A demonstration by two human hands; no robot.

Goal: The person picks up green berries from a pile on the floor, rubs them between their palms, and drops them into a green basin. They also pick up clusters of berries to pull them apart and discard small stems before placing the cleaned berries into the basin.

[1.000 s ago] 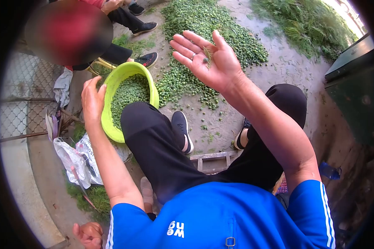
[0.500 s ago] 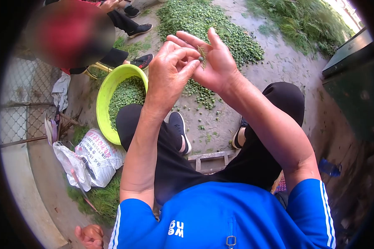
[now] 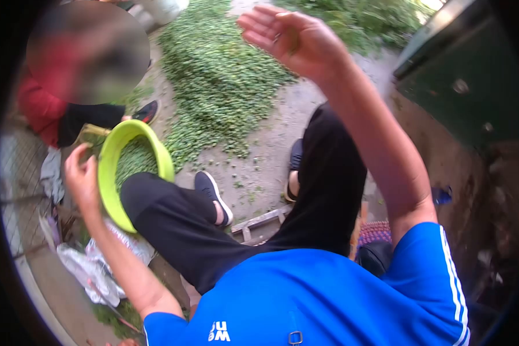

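My left hand is at the outer left side of a yellow-green basin, fingers bent and apart, with nothing visible in them. Small round green fruits fill part of the basin. My right hand is raised over the far edge of the fruit pile, palm turned up and fingers stretched out. A small greenish patch shows on its palm, too blurred to make out. A large heap of green fruits covers the ground ahead of me.
A person in a red top sits at the upper left, beyond the basin. White plastic sacks lie by my left arm. Cut greenery is piled at the far right, near a dark green metal box. A low wooden frame lies between my feet.
My hands have parted: the left moved from beside my right palm down and left to the basin, while the right rose slightly. The sprig seen on my right palm is now indistinct. My view has shifted right.
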